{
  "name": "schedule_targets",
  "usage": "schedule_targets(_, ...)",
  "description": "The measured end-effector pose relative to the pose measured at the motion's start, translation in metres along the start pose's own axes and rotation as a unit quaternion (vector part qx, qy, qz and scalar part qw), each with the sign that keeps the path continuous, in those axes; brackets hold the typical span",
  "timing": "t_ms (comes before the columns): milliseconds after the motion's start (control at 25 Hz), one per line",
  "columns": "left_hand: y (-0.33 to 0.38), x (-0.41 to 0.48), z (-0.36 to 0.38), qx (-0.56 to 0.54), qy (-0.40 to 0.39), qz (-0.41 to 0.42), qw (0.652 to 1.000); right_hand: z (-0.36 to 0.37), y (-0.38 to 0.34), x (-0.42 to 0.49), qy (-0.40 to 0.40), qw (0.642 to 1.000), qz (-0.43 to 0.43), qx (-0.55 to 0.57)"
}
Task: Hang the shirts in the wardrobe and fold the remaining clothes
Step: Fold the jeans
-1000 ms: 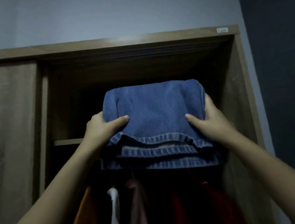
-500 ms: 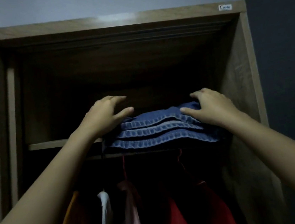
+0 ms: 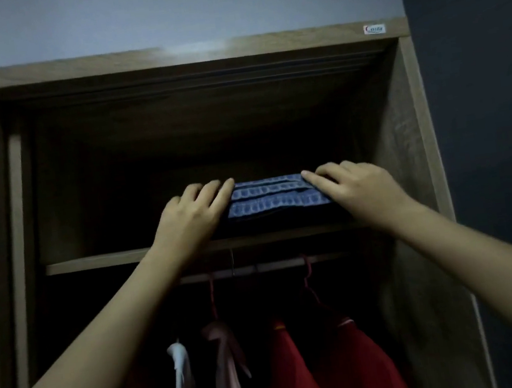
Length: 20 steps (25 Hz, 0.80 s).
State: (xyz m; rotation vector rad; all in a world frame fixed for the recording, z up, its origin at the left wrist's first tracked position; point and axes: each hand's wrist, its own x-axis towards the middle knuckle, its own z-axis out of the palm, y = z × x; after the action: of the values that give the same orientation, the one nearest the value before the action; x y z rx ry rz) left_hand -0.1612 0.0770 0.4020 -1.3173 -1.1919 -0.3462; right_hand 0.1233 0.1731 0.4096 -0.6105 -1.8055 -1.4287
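Folded jeans (image 3: 276,196) on shelf (image 3: 95,262) above hanging shirts (image 3: 333,361); left hand (image 3: 191,219), right hand (image 3: 358,187) open, flat against sides, squaring the stack.

Counts in the open wardrobe

Two hands, left (image 3: 188,221) and right (image 3: 362,193), both flat with fingers stretched out on one folded denim stack (image 3: 276,196) that shows three layered hems. One shelf (image 3: 95,262), one rail (image 3: 276,266) beneath it. Four garments hang there: one white (image 3: 182,386), one pink (image 3: 227,368), two red (image 3: 289,370) (image 3: 363,367). Two red hanger hooks (image 3: 306,271) are clear; any others are lost in the dark. One label (image 3: 374,29) on the top board.
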Motion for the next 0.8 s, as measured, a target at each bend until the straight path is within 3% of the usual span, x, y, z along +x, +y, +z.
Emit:
schedule_targets(200, 0.014, 0.05, 0.013, -0.035, -0.112, 0.001, 0.993, 0.012, 0.024, 0.006, -0.177, 0.982, 0.06, 0.009)
schedule_targets(320, 0.027, 0.054, 0.024, -0.101, -0.21, 0.009, 0.972, 0.023, 0.028, -0.006, -0.257, 0.966, 0.033, 0.025)
schedule_targets(480, 0.017, 0.054, 0.021, -0.212, -0.281, 0.002, 0.936, 0.035, 0.031, -0.026, -0.239, 0.97, 0.035, 0.038)
schedule_targets(560, 0.022, 0.053, 0.018, -0.208, -0.319, 0.006, 0.925, 0.037, 0.025, -0.028, -0.243, 0.968, 0.058, 0.025)
schedule_targets(720, 0.037, 0.05, 0.013, -0.176, -0.323, 0.011, 0.93, 0.032, 0.025, -0.024, -0.274, 0.958, 0.08, 0.028)
schedule_targets(800, 0.032, 0.051, 0.003, -0.187, -0.302, 0.0, 0.935, 0.025, 0.023, -0.02, -0.25, 0.964, 0.084, 0.038)
